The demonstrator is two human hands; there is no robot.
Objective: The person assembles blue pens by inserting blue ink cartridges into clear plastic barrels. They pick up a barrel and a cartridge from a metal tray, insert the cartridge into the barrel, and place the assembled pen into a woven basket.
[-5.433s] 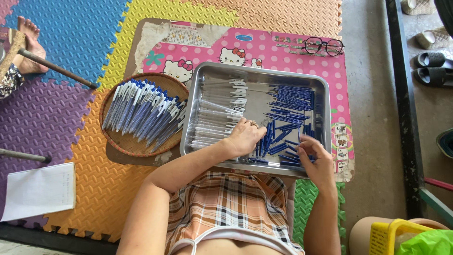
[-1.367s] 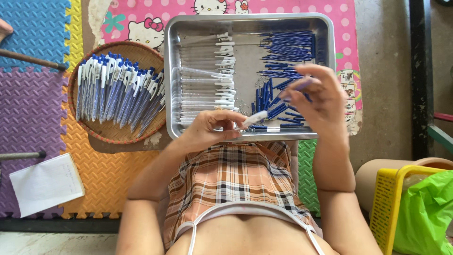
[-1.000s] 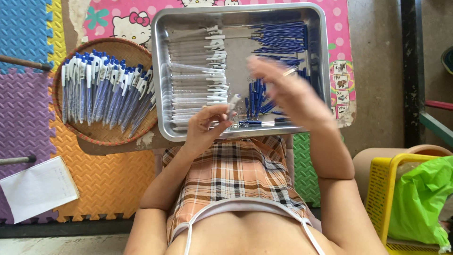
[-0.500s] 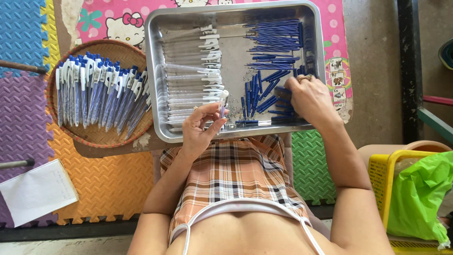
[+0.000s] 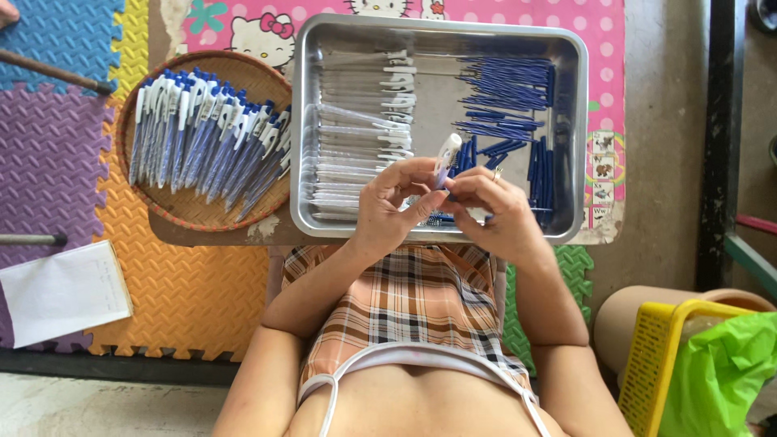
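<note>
My left hand (image 5: 392,206) and my right hand (image 5: 494,212) meet over the near edge of a metal tray (image 5: 583,146). Together they hold one clear pen barrel with a white clip (image 5: 445,155), its tip pointing away from me; my right fingers pinch a blue part at its lower end. Inside the tray lie rows of clear pen barrels (image 5: 360,133) on the left and loose blue refills (image 5: 510,85) on the right. A round woven basket (image 5: 194,212) left of the tray holds several finished blue-and-white pens (image 5: 206,137).
The tray and basket rest on a low board with a pink cartoon cover (image 5: 486,8), over coloured foam floor tiles (image 5: 57,162). A white paper sheet (image 5: 61,291) lies at the left. A yellow crate with a green bag (image 5: 712,364) stands at the right.
My right hand left the blue refills and came back to my left hand. Both hands now hold the pen barrel together. The view shifted slightly.
</note>
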